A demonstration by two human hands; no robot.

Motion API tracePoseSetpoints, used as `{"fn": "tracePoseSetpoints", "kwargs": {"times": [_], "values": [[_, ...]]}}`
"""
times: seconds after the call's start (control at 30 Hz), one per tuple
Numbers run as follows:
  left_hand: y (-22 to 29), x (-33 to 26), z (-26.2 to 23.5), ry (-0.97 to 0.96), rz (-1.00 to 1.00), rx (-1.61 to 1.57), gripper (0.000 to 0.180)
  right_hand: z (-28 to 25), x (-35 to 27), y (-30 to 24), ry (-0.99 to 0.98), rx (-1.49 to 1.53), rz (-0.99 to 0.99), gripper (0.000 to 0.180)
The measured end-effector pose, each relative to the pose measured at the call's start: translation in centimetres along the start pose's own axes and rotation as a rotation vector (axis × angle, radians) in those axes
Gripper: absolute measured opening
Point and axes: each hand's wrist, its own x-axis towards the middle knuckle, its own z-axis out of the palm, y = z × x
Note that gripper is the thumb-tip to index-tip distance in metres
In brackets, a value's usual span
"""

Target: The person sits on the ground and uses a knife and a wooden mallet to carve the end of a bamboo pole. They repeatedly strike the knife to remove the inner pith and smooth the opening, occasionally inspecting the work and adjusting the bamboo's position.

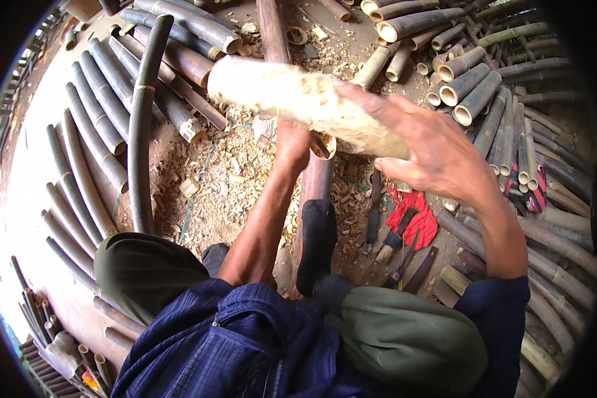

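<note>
My right hand [421,136] is wrapped round a thick, pale wooden club [285,93] with a rough, chewed-up face. Motion blurs it, and it lies across the picture above the bamboo. Beneath the club my left hand [292,147] is closed, its fingers partly hidden, by the cut opening of a reddish-brown bamboo pole [317,180]. A narrow dark piece [322,147] shows at that opening beside the left hand; what it is I cannot make out. My foot in a dark sock [317,239] rests on the pole.
Bamboo lengths [99,99] lie in rows on the left, and cut tubes [477,96] are piled at the right. Wood chips [235,176] litter the ground. Near my right knee are a red cloth [414,215], a brush [395,239] and several bladed tools [418,272].
</note>
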Motion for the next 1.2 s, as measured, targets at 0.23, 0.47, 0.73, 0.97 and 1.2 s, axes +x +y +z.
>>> {"fn": "tracePoseSetpoints", "kwargs": {"times": [0.23, 0.47, 0.73, 0.97, 1.2], "values": [[-1.3, 1.9, -0.7, 0.18, 0.152, -0.709, 0.024, 0.2, 0.2, -0.1, 0.27, 0.272, -0.181, 0.107], [-1.4, -0.2, 0.1, 0.148, 0.205, -0.685, 0.044, -0.5, 1.3, -2.3, 0.216, 0.24, -0.176, 0.106], [-3.7, -3.0, 2.0, 0.14, 0.063, -0.616, 0.05, 1.8, 2.3, -2.3, 0.169, -0.364, -0.298, 0.105], [-3.5, -2.3, 1.1, 0.041, 0.097, -0.393, 0.035, 1.2, 1.7, -2.7, 0.283, -0.177, -0.322, 0.095], [-1.2, -3.2, 3.3, 0.057, 0.174, -0.244, 0.029, -0.1, 0.5, -2.3, 0.116, -0.17, -0.105, 0.101]]}}
